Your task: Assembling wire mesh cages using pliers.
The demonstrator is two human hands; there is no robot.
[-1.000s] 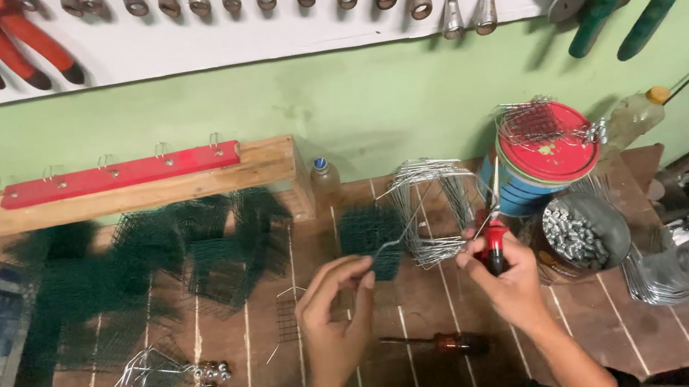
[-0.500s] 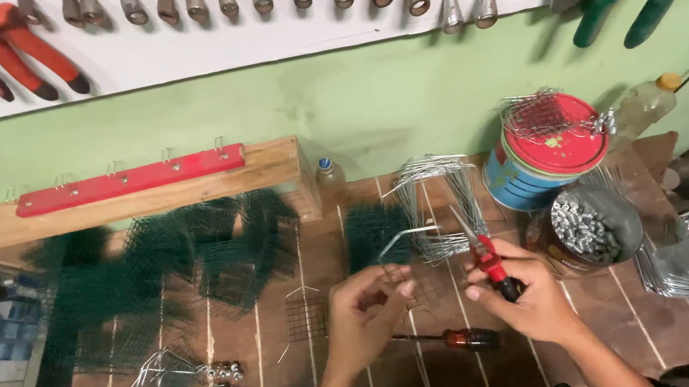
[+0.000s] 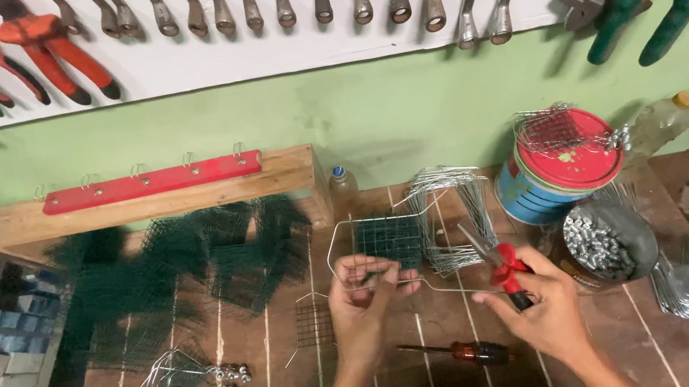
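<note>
Bright bare metal wire frame (image 3: 371, 256) with dark green mesh panel (image 3: 386, 241). Red plastic-handled pliers (image 3: 500, 266) at three o'clock. Matt, worn wooden bench (image 3: 437, 359) underneath.

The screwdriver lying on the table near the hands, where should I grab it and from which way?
Grab the screwdriver by its thick amber handle, probably the end toward the right hand. It lies flat on the wooden table, thin dark shaft pointing left, so come down from above with fingers pinching across the handle. The handle is fatter and easier to hold than the shaft.

Both hands (image 3: 365, 304) (image 3: 540, 310) closed, side by side
</note>
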